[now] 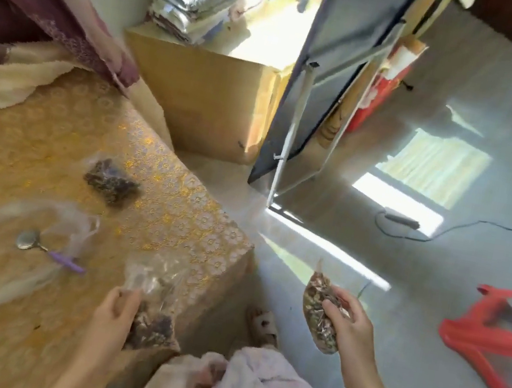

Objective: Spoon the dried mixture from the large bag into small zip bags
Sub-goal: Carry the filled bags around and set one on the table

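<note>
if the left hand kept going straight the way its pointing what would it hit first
The left hand grips a clear bag and points up and away across the gold tablecloth. Probably the filled small bag lying farther along comes first, though depth is hard to judge in this blurred view.

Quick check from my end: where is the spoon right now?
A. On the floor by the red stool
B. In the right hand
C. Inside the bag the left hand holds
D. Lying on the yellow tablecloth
D: the spoon with the purple handle lies on the yellow tablecloth, untouched, while the left hand and the right hand each hold a bag.
</note>
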Demonstrator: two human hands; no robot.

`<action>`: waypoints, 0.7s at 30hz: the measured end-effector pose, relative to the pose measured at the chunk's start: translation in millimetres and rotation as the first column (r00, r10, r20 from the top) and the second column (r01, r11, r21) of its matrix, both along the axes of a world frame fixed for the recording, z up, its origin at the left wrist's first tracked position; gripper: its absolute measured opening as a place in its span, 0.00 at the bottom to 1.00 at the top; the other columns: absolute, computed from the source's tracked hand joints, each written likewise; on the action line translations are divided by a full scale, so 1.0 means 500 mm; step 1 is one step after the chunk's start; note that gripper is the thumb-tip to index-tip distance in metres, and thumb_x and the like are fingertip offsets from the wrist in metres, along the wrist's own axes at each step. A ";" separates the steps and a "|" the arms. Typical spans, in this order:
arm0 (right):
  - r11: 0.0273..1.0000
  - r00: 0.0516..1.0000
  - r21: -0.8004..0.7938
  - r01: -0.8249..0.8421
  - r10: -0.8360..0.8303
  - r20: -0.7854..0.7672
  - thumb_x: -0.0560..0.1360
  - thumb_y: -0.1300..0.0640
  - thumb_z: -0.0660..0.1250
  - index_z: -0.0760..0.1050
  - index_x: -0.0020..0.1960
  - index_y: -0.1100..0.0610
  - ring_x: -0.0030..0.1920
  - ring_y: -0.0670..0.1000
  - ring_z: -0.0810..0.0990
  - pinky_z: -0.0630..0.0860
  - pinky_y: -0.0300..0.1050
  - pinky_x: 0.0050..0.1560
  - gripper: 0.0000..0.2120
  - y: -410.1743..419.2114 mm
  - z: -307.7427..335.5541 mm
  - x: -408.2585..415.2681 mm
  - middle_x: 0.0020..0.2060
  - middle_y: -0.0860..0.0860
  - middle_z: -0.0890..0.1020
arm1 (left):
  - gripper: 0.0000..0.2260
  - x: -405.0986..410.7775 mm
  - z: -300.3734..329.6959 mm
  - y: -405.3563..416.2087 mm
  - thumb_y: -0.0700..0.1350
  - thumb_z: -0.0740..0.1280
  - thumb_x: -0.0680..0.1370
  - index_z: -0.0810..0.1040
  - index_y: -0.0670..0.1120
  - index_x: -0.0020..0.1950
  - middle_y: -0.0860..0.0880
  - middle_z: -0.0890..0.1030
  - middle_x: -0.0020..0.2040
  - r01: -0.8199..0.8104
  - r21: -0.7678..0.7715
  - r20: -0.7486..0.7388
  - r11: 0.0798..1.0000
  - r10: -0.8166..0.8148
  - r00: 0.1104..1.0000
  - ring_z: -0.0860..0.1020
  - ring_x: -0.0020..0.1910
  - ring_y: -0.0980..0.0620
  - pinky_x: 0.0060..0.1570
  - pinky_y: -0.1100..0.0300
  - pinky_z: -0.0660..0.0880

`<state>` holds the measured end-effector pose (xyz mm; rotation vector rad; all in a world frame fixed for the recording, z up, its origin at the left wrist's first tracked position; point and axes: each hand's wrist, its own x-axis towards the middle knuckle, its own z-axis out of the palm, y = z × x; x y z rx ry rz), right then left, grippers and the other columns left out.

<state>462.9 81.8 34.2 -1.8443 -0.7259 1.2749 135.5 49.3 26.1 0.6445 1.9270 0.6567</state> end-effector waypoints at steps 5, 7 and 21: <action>0.960 0.958 0.002 0.281 -0.280 -0.058 0.75 0.64 0.67 0.77 0.49 0.47 0.47 0.45 0.80 0.74 0.30 0.34 0.11 -0.059 0.011 0.091 0.48 0.48 0.81 | 0.11 0.120 0.027 0.092 0.53 0.61 0.77 0.75 0.46 0.46 0.43 0.82 0.35 0.326 0.008 0.019 0.945 -0.326 0.945 0.77 0.28 0.47 0.25 0.58 0.74; 0.934 0.932 0.020 0.357 -0.355 -0.070 0.75 0.64 0.67 0.77 0.48 0.48 0.43 0.41 0.81 0.74 0.29 0.34 0.11 -0.077 0.017 0.131 0.48 0.48 0.81 | 0.11 0.184 0.038 0.130 0.55 0.61 0.74 0.74 0.49 0.47 0.45 0.83 0.35 0.413 0.031 0.025 0.910 -0.413 0.910 0.78 0.28 0.46 0.25 0.58 0.75; 0.774 0.768 -0.015 0.633 -0.631 -0.108 0.75 0.64 0.66 0.78 0.49 0.52 0.39 0.41 0.82 0.75 0.32 0.34 0.09 -0.137 0.041 0.435 0.39 0.44 0.84 | 0.11 0.637 0.089 0.259 0.43 0.62 0.79 0.70 0.40 0.38 0.51 0.75 0.25 0.540 0.288 -0.069 0.791 -0.545 0.835 0.73 0.22 0.64 0.21 0.76 0.65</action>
